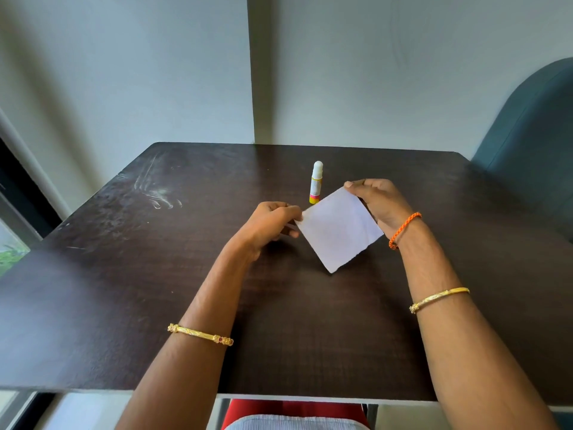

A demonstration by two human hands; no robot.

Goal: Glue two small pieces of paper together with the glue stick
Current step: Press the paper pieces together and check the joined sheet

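A white square of paper [338, 228] is held just above the dark table [124, 290], turned like a diamond. My left hand [273, 225] pinches its left corner. My right hand [376, 201] pinches its upper right corner, with the fingers curled behind the sheet. I cannot tell whether this is one sheet or two lying together. A glue stick [316, 182] with a white cap and a yellow and pink body stands upright on the table just behind the paper, between my hands and touching neither.
The table's far edge meets a pale wall [372, 72]. A teal chair back [533, 135] stands at the right corner. White scuff marks [155, 190] lie on the table's far left. A window [12, 237] is at the left.
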